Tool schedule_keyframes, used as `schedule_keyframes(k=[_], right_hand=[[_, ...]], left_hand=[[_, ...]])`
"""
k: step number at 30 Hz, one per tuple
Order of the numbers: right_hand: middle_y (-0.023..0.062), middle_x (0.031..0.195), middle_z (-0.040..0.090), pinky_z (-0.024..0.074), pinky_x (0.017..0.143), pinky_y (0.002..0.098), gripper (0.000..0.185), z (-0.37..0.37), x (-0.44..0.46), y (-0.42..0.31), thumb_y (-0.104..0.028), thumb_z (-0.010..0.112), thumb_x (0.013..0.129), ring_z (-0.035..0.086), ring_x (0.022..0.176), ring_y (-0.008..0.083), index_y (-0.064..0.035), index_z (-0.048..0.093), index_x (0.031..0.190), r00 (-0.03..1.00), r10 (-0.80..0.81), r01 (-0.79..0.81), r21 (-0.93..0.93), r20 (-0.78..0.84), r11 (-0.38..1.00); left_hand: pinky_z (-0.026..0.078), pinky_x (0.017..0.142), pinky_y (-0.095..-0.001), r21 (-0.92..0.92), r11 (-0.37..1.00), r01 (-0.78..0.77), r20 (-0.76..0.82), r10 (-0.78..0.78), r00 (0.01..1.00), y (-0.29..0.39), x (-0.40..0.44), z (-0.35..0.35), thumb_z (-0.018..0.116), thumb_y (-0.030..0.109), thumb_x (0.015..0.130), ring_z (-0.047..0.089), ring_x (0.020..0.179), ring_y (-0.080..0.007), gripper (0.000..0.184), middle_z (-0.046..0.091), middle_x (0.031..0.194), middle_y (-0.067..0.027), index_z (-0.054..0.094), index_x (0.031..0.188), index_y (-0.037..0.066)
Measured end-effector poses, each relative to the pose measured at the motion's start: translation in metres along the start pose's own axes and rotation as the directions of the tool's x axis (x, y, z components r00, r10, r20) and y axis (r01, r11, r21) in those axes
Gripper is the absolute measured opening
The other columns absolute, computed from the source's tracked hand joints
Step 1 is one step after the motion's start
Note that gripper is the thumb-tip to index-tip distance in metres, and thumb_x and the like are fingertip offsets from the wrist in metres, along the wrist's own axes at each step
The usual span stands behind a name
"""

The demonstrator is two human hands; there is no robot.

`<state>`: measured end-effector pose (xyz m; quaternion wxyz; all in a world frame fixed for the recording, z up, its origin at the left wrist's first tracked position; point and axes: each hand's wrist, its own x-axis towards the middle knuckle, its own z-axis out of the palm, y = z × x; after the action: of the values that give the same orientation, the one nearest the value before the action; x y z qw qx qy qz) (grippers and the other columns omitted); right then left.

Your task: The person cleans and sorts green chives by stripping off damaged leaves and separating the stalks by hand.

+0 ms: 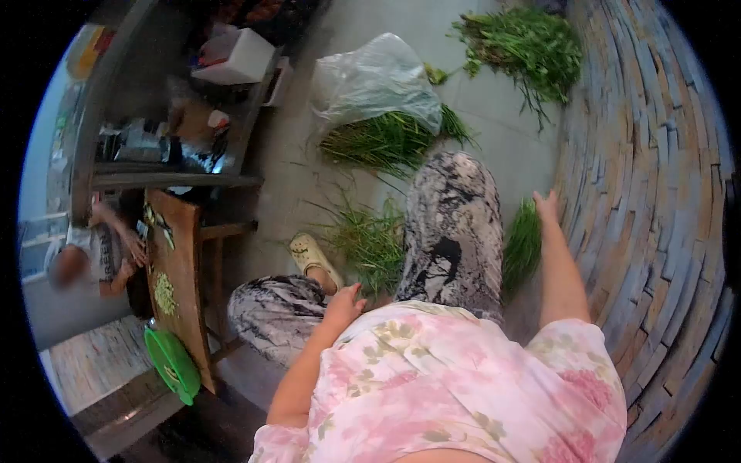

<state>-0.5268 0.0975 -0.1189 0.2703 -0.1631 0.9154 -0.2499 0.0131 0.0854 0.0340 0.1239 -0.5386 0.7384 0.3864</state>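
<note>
My left hand [345, 307] is beside my bent knee, near loose green stalks [374, 251] spread over the floor. Its fingers are partly bent, with a small gap between fingertip and thumb, and nothing shows in them. Out on the other side, my right hand [546, 207] reaches down close to the wall, fingers apart. A bunch of long thin green leaves [523, 243] lies right beside that wrist; whether the hand touches it is unclear. Farther off, a bundle of green stalks [378, 140] lies partly under a clear plastic bag [378, 81].
A leafy green heap [525, 50] lies by the stone-strip wall [648, 216]. To the left stand a wooden table [181, 262] with chopped pale pieces, a green basket [171, 366] and a shelf holding a white box [235, 58]. Another person [108, 251] is at the table.
</note>
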Motion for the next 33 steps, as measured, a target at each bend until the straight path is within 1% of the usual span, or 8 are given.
schedule_keyframes(k=[4,7,11,17,21,24,29,33], right_hand=[[0.0197,0.128,0.044,0.0372,0.093,0.0392,0.066,0.013,-0.010,-0.081,-0.031,0.060,0.079,0.045,0.115,0.0332,0.0004,0.034,0.131,0.975,-0.195,0.172,0.200,0.102,0.965],[0.0164,0.125,0.047,0.0392,0.090,0.0345,0.059,-0.001,-0.060,-0.177,-0.028,0.057,0.083,0.048,0.111,0.0274,-0.0006,0.036,0.130,0.939,-0.315,0.230,0.433,0.135,0.871],[0.0125,0.118,0.053,0.0411,0.087,0.0304,0.046,-0.035,-0.121,-0.281,-0.022,0.056,0.085,0.051,0.103,0.0196,-0.0005,0.044,0.124,0.819,-0.518,0.298,0.588,0.248,0.752],[0.0069,0.106,0.060,0.0447,0.077,0.0276,0.032,-0.024,-0.173,-0.378,-0.016,0.054,0.086,0.056,0.095,0.0132,-0.0013,0.053,0.115,0.480,-0.693,0.559,0.421,0.538,0.714],[0.0127,0.106,0.061,0.0460,0.082,0.0316,0.036,0.067,-0.152,-0.395,-0.015,0.056,0.084,0.058,0.096,0.0202,-0.0002,0.053,0.116,0.296,-0.557,0.761,0.160,0.776,0.628],[0.0169,0.109,0.059,0.0445,0.087,0.0340,0.039,0.136,-0.151,-0.413,-0.017,0.059,0.081,0.057,0.100,0.0264,-0.0002,0.052,0.116,0.255,-0.309,0.846,-0.057,0.916,0.530],[0.0192,0.120,0.049,0.0431,0.089,0.0390,0.048,0.250,-0.124,-0.389,-0.021,0.057,0.079,0.051,0.108,0.0319,-0.0030,0.044,0.122,0.249,-0.365,0.951,-0.155,0.897,0.267],[0.0217,0.127,0.042,0.0423,0.088,0.0428,0.051,0.306,-0.109,-0.367,-0.013,0.054,0.075,0.047,0.110,0.0360,-0.0003,0.042,0.123,0.233,-0.483,0.968,-0.153,0.844,0.200]], left_hand=[[0.043,0.083,-0.0390,-0.068,0.993,0.096,0.050,-0.092,0.994,0.013,-0.011,-0.011,0.061,0.021,0.078,0.053,0.100,-0.0339,0.047,0.056,0.105,-0.0196,0.048,0.119,0.002],[0.043,0.083,-0.0389,-0.143,0.990,-0.012,-0.114,-0.004,0.993,0.009,-0.009,-0.016,0.060,0.022,0.079,0.053,0.100,-0.0330,0.046,0.056,0.106,-0.0185,0.048,0.119,0.003],[0.042,0.086,-0.0378,-0.272,0.960,-0.063,-0.124,0.030,0.992,-0.010,0.015,-0.017,0.058,0.021,0.079,0.053,0.103,-0.0321,0.046,0.055,0.110,-0.0186,0.048,0.120,0.004],[0.043,0.086,-0.0343,-0.537,0.844,0.010,-0.105,-0.079,0.991,-0.015,0.068,-0.050,0.057,0.021,0.082,0.055,0.104,-0.0264,0.043,0.057,0.112,-0.0158,0.049,0.120,0.002],[0.043,0.085,-0.0313,-0.765,0.643,0.034,-0.122,-0.197,0.973,-0.021,0.123,-0.075,0.056,0.019,0.083,0.056,0.101,-0.0215,0.042,0.059,0.109,-0.0134,0.048,0.120,0.001],[0.044,0.079,-0.0295,-0.804,0.594,0.037,-0.149,-0.261,0.954,-0.037,0.175,-0.088,0.054,0.016,0.084,0.057,0.089,-0.0175,0.043,0.060,0.099,-0.0097,0.046,0.123,0.001],[0.047,0.068,-0.0308,-0.866,0.500,0.027,-0.148,-0.308,0.940,-0.070,0.279,-0.083,0.052,0.010,0.083,0.056,0.072,-0.0165,0.045,0.061,0.085,-0.0086,0.043,0.127,0.005],[0.044,0.082,-0.0376,-0.727,0.668,0.158,0.004,-0.227,0.974,-0.069,0.345,-0.126,0.044,0.008,0.084,0.058,0.092,-0.0303,0.051,0.060,0.101,-0.0185,0.034,0.133,0.012]])
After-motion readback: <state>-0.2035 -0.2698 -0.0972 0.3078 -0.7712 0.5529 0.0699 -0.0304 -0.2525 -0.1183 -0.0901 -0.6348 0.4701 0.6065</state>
